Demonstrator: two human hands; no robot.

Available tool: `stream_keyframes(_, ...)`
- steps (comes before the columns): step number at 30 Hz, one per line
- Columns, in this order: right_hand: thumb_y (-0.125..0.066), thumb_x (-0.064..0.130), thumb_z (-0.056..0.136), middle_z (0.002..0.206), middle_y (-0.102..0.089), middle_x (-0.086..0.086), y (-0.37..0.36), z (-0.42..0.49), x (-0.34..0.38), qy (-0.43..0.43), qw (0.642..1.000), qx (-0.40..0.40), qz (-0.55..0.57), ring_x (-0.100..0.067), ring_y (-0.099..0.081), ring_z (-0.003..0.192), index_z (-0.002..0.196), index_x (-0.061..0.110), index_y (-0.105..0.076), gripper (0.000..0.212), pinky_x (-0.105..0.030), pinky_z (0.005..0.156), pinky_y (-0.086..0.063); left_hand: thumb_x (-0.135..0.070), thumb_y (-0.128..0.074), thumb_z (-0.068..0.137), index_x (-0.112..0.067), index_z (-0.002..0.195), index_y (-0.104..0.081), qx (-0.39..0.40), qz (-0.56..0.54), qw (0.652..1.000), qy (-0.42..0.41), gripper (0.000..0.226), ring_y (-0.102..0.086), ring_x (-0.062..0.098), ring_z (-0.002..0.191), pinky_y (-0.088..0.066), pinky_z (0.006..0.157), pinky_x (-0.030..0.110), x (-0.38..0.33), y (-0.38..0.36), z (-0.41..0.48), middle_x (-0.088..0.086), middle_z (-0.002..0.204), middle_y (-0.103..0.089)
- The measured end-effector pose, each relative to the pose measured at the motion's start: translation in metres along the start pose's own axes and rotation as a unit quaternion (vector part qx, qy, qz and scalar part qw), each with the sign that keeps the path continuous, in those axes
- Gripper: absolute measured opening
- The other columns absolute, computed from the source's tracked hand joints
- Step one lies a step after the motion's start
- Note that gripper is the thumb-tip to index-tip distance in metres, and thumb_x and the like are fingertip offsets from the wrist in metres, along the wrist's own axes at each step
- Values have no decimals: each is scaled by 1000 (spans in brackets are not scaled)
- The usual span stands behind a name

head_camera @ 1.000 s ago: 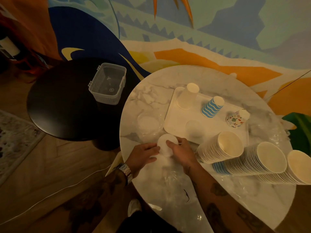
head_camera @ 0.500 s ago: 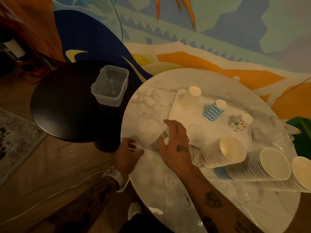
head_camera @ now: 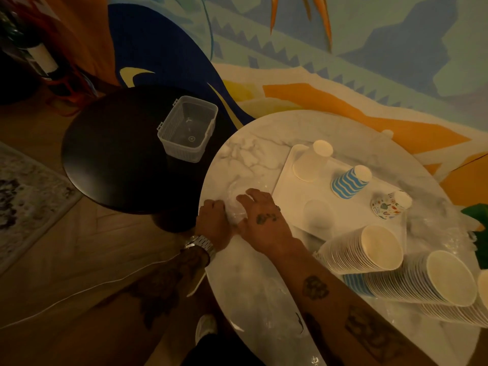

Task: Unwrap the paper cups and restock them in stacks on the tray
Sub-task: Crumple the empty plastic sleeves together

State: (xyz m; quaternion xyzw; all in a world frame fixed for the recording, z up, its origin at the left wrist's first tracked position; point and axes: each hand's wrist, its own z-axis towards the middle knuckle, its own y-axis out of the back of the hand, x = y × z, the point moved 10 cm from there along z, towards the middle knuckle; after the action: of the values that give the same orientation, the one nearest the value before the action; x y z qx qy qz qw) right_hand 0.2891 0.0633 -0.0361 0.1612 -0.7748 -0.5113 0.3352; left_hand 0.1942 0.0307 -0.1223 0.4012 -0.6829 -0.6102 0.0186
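A white tray (head_camera: 282, 180) lies on the marble table (head_camera: 248, 159). Upside down on it stand a white cup (head_camera: 309, 162), a blue wavy cup (head_camera: 350, 180), a patterned cup (head_camera: 388, 207) and a clear cup (head_camera: 317, 215). Long stacks lie on their sides at the right: a white stack (head_camera: 364, 249), a blue stack (head_camera: 422, 278), and a third cut off by the frame edge. At the table's left edge my left hand (head_camera: 212, 223) and right hand (head_camera: 261, 220) grip a clear plastic cup (head_camera: 235, 204) between them; much of it is hidden.
Crumpled clear wrap (head_camera: 264, 294) lies on the near part of the table and behind the stacks. A lower black round table (head_camera: 118, 154) to the left carries a clear plastic box (head_camera: 187, 128). A bottle (head_camera: 39, 56), a rug (head_camera: 26, 186) and a floor cable (head_camera: 79, 291) are further left.
Both hands left the white cup they held near the tray's front corner and moved left and away onto the clear cup. The white cup is no longer in sight.
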Motion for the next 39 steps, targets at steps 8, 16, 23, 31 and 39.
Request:
stream_keyframes(8,-47,19,98,156,-29,-5,3,5,-13,-53,993,-2,102,-21,-26,142,141,20,-51,44,-22,114,-15,-15,-53,93,-12,103,-62,39,-129,987,88,14,-61,29,100,-47,78,31,18,10,4,7,104,-65)
stream_keyframes(16,-48,25,97,144,-46,-5,9,12,-19,-92,983,-9,160,-22,-39,133,129,16,-63,36,-27,112,-26,11,-47,89,-4,114,-53,82,-580,759,286,29,-62,26,82,-57,66,34,27,-18,-17,22,101,-60)
stream_keyframes(23,-70,45,83,128,-51,-8,2,13,-3,-52,996,-8,79,-26,-44,121,117,18,-64,43,-25,96,-35,1,-56,89,3,88,-62,80,-623,713,311,6,-59,20,74,-53,66,28,42,-23,-26,14,79,-61)
stream_keyframes(31,-43,34,103,153,-28,-11,-16,4,29,11,1000,-6,10,-25,-25,136,127,18,-58,32,-27,112,-19,-21,-62,84,-13,83,-68,5,-519,811,270,10,-54,18,70,-49,76,39,84,0,-37,10,76,-62)
stream_keyframes(39,-44,32,103,144,-45,-7,-21,3,53,43,998,11,50,-23,-26,139,123,10,-59,33,-23,109,-13,-49,-62,86,-12,109,-67,91,-600,730,315,44,-62,29,106,-48,97,50,94,-13,-61,9,109,-70)
